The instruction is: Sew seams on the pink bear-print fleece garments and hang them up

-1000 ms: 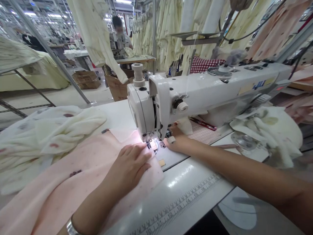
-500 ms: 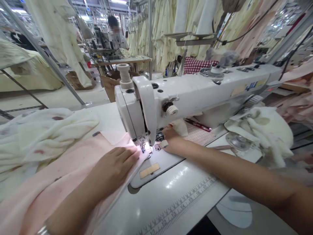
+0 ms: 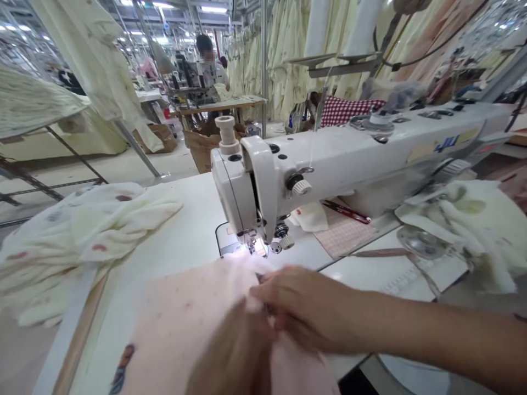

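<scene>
Pale pink fabric (image 3: pixel 185 307) with small specks lies in front of the sewing machine (image 3: pixel 346 156), its far edge under the lit presser foot (image 3: pixel 251 247). My left hand (image 3: pixel 239 348), smeared by motion, is closed on the fabric's bunched right part. Right beside it, my right hand (image 3: pixel 304 304) is closed, its fingers meeting the left ones just in front of the needle area. A small dark tip (image 3: pixel 259 277) pokes out at the right fingertips; its exact kind is hidden by the hand.
Cream printed fabric (image 3: pixel 99 225) is heaped at the left. Red-handled tweezers or snips (image 3: pixel 348 211) lie on a checked cloth (image 3: pixel 346 236) under the machine arm. More cream cloth (image 3: pixel 465 219) sits at the right. A person (image 3: pixel 212 74) works at another machine behind.
My right hand has come from behind the machine head to the front, next to my left. The left hand has drawn back toward me, and the pink fabric has shifted and turned.
</scene>
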`<state>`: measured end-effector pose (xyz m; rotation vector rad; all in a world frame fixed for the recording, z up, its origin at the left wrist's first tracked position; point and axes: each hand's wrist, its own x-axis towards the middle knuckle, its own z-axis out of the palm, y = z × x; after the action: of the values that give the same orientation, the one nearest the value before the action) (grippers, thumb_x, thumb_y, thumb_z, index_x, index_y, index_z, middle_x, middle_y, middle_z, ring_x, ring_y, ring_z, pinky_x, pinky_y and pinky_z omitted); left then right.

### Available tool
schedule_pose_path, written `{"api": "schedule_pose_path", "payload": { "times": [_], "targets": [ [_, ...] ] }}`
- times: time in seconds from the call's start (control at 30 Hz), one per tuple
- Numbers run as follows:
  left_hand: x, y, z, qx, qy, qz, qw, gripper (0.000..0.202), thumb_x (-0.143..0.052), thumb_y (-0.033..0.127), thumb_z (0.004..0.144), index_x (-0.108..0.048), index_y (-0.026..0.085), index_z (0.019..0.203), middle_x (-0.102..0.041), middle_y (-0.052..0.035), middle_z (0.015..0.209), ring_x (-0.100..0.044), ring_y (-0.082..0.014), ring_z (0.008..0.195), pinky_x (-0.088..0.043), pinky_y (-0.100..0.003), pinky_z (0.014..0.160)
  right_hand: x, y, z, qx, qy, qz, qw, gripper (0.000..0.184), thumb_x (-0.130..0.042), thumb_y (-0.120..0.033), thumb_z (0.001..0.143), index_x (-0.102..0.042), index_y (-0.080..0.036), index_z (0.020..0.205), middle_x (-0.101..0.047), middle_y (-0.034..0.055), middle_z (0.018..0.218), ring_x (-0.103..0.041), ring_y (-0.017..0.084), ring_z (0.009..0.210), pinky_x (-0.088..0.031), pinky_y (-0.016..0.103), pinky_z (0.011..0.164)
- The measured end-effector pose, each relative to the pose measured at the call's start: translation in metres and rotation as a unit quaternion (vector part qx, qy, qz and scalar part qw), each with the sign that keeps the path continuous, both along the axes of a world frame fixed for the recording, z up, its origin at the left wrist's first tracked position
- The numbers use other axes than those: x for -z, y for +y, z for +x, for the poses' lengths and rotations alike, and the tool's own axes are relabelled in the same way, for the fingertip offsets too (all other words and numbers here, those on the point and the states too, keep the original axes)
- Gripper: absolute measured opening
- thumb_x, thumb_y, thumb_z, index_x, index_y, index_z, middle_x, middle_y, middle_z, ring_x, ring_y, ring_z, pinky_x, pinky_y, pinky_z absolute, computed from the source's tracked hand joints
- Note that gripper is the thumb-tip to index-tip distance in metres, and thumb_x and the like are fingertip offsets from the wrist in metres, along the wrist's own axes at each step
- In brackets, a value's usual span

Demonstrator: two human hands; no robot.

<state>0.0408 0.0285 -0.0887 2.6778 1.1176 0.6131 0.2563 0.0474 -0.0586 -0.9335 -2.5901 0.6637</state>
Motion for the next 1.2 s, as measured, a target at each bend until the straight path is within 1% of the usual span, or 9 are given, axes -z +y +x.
{"api": "schedule_pose_path", "payload": {
  "times": [0.1,0.13,0.2,0.3,0.43,0.67,0.8,1.07,1.2],
  "targets": [
    [0.006,0.035,0.008,0.004,0.0,0.013,1.0,0.023,-0.04,0.023,0.091,-0.051,0.02,0.111,-0.056,-0.0088,0.114,-0.05,-0.0252,0.114,-0.044,-0.049,0.097,0.009,-0.003,0.0,0.105,-0.095,0.054,0.988,0.035,-0.047,-0.023,0.091,-0.049,-0.014,0.125,-0.055,0.0126,0.125,-0.046,0.026,0.12,-0.027,0.055,0.105],
    [0.01,0.042,0.01,0.01,0.006,0.016,1.0,0.023,-0.04,0.021,0.09,-0.05,0.02,0.111,-0.055,-0.0094,0.116,-0.049,-0.0258,0.116,-0.042,-0.05,0.099,0.012,-0.004,-0.001,0.111,-0.093,0.078,0.986,0.038,-0.044,-0.025,0.092,-0.047,-0.012,0.128,-0.051,0.0141,0.13,-0.041,0.027,0.125,-0.023,0.055,0.107],
    [0.019,0.05,0.012,0.02,0.018,0.026,0.999,0.027,-0.04,0.019,0.089,-0.046,0.018,0.116,-0.052,-0.0114,0.121,-0.048,-0.0261,0.116,-0.042,-0.049,0.099,0.016,-0.005,-0.002,0.076,-0.072,0.102,0.989,0.044,-0.04,-0.03,0.095,-0.041,-0.008,0.133,-0.04,0.0157,0.14,-0.03,0.024,0.133,-0.02,0.047,0.112],
    [0.026,0.049,0.012,0.002,0.004,0.075,0.997,0.033,-0.043,0.024,0.089,-0.042,0.014,0.121,-0.05,-0.0148,0.125,-0.048,-0.027,0.116,-0.044,-0.046,0.097,0.022,0.001,0.002,0.044,-0.1,0.062,0.992,0.059,-0.041,-0.044,0.094,-0.035,-0.005,0.137,-0.029,0.017,0.146,-0.021,0.025,0.138,-0.019,0.043,0.113],
    [0.021,0.046,0.013,-0.014,0.034,0.074,0.997,0.034,-0.047,0.03,0.087,-0.046,0.015,0.118,-0.052,-0.0135,0.125,-0.051,-0.0267,0.112,-0.045,-0.043,0.091,0.03,0.014,0.013,0.071,-0.155,0.006,0.985,0.066,-0.038,-0.056,0.091,-0.03,-0.014,0.141,-0.021,0.0095,0.15,-0.016,0.024,0.139,-0.013,0.048,0.114],
    [0.007,0.044,0.019,-0.046,0.086,0.031,0.995,0.032,-0.042,0.03,0.089,-0.05,0.024,0.119,-0.052,-0.008,0.13,-0.052,-0.0247,0.113,-0.037,-0.044,0.087,0.031,0.014,0.021,0.09,-0.162,-0.014,0.983,0.075,-0.037,-0.062,0.089,-0.025,-0.011,0.143,-0.016,0.0104,0.15,-0.011,0.026,0.14,-0.007,0.055,0.112],
    [0.008,0.043,0.021,-0.051,0.076,0.033,0.995,0.032,-0.042,0.033,0.089,-0.051,0.026,0.119,-0.053,-0.0064,0.129,-0.053,-0.024,0.111,-0.035,-0.042,0.087,0.029,0.015,0.023,0.099,-0.171,-0.016,0.98,0.076,-0.036,-0.063,0.088,-0.024,-0.011,0.143,-0.017,0.0101,0.15,-0.012,0.026,0.14,-0.001,0.057,0.111],
    [0.011,0.042,0.023,-0.067,0.064,0.029,0.995,0.03,-0.04,0.035,0.09,-0.052,0.027,0.117,-0.054,-0.0048,0.129,-0.053,-0.0226,0.114,-0.03,-0.042,0.089,0.036,0.015,0.025,0.094,-0.159,0.009,0.983,0.072,-0.033,-0.06,0.091,-0.023,-0.011,0.143,-0.016,0.0088,0.15,-0.01,0.022,0.14,0.005,0.049,0.113],
    [0.011,0.047,0.022,-0.063,0.082,0.037,0.994,0.03,-0.039,0.036,0.091,-0.051,0.027,0.117,-0.053,-0.0063,0.13,-0.053,-0.0231,0.114,-0.029,-0.043,0.089,0.037,0.021,0.026,0.09,-0.141,0.02,0.986,0.07,-0.033,-0.058,0.092,-0.026,-0.011,0.142,-0.024,0.0119,0.148,-0.015,0.024,0.139,0.004,0.052,0.112]
  ]
}}
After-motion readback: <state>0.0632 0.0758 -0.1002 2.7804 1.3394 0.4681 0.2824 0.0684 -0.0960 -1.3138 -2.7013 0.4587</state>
